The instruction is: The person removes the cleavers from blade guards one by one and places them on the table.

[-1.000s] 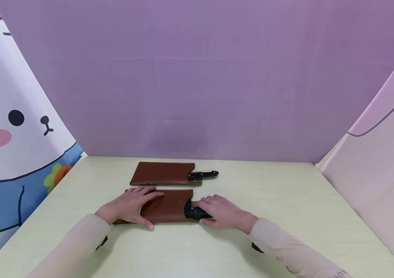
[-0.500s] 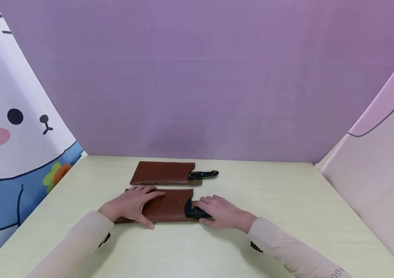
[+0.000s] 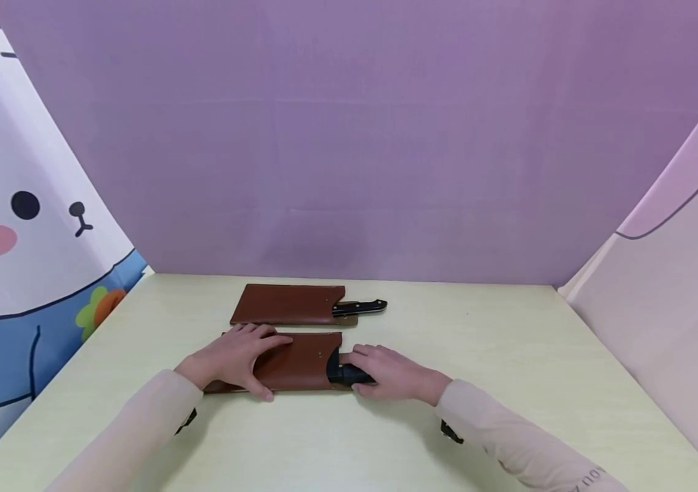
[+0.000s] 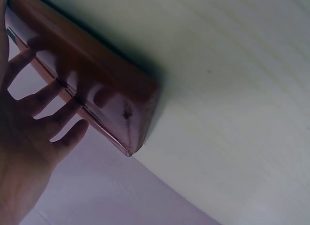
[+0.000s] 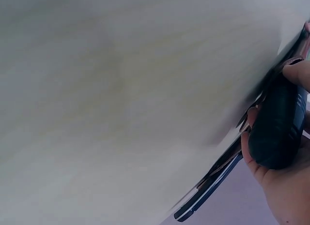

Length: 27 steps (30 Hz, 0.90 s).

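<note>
A brown leather knife sheath (image 3: 305, 365) lies flat on the pale table, its notched mouth facing right. Across its left part rests my left hand (image 3: 232, 359), fingers spread toward the far edge and thumb at the near edge. In the left wrist view those fingers, fairly straight, meet the edge of the sheath (image 4: 106, 75). A knife's thick black handle (image 3: 353, 375) sticks out of the mouth, and my right hand (image 3: 399, 374) grips it. The right wrist view shows fingers and thumb curled round the handle (image 5: 276, 123). The knife's blade is hidden inside the sheath.
Just behind lies a second brown sheath (image 3: 287, 304), holding a knife with a slim, riveted black handle (image 3: 361, 308) that points right. A purple cloth backdrop (image 3: 349, 137) rises at the table's far edge. Printed cartoon cloth (image 3: 22, 171) hangs on the left.
</note>
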{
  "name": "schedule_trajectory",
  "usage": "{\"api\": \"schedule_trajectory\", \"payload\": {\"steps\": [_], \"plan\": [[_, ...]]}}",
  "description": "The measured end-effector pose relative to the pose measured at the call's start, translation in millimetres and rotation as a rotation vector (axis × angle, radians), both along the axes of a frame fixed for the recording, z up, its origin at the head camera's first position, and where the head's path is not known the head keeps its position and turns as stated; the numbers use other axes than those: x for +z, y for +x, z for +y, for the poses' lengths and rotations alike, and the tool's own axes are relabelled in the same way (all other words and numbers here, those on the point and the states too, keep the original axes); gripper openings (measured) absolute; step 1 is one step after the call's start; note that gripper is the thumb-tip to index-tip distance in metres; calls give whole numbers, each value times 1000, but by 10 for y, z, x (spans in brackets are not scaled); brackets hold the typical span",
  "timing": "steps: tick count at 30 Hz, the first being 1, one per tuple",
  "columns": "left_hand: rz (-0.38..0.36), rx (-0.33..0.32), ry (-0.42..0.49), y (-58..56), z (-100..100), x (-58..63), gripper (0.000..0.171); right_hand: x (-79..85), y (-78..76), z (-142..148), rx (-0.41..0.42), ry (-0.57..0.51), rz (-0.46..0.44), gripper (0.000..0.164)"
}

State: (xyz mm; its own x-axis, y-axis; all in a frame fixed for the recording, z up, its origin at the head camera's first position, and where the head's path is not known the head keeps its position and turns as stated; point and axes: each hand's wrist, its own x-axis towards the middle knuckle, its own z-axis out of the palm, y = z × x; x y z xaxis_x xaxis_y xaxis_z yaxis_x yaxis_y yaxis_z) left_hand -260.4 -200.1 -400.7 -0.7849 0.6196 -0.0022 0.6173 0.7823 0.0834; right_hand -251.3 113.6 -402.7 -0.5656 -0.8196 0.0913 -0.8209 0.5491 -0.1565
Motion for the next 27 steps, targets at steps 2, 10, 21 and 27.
{"api": "schedule_trajectory", "payload": {"steps": [2,10,21,27], "plan": [[6,5,-2,4,5,9,98,6,2,-1,-3,-6,-18,39],[36,5,-7,23,17,10,97,8,22,5,-8,-19,-31,38],[89,0,-9,71,29,67,98,26,66,18,-22,-28,37,38],[130,-13,-7,85,30,120,100,57,77,35,-26,-54,78,36]]}}
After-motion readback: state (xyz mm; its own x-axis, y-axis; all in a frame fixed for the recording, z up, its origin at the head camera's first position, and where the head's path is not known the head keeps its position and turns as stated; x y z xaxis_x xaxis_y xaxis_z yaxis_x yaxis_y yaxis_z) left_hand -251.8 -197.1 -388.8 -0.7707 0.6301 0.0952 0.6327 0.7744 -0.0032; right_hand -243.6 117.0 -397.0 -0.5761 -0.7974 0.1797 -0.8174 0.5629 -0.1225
